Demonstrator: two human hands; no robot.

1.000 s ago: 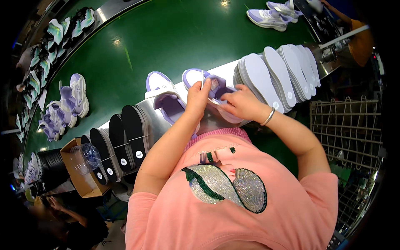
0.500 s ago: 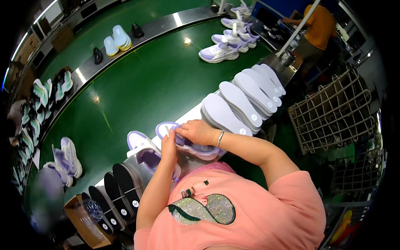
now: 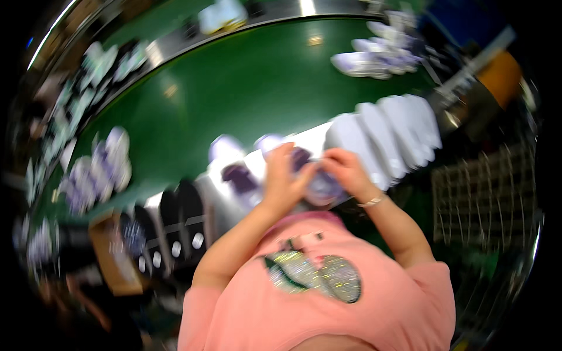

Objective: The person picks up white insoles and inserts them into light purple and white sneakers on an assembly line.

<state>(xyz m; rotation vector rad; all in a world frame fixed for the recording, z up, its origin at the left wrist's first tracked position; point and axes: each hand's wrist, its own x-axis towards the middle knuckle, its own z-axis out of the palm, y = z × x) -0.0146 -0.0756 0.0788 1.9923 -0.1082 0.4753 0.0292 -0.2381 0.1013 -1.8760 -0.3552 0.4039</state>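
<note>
A white and purple sneaker (image 3: 323,188) lies between my two hands on the near edge of the work surface, its toe pointing away from me. My left hand (image 3: 285,180) wraps the left side of this sneaker, thumb reaching across its opening. Over the right side of the opening, my right hand (image 3: 349,174) has its fingers bent together in a pinch; motion blur hides what lies between them. A second sneaker (image 3: 239,175) with a dark purple inside rests just left of my left hand, untouched.
Light grey insoles (image 3: 374,140) stand in a row on the right, black insoles (image 3: 190,216) on the left beside an open cardboard box (image 3: 114,257). More sneakers sit on the green conveyor belt (image 3: 234,82). A wire basket (image 3: 486,199) is at right. Someone in orange (image 3: 500,79) is at far right.
My view has shifted, so the scene sits differently and is smeared. My hands, together at the sneaker's tongue before, are now farther apart, the right one nearer the shoe's opening.
</note>
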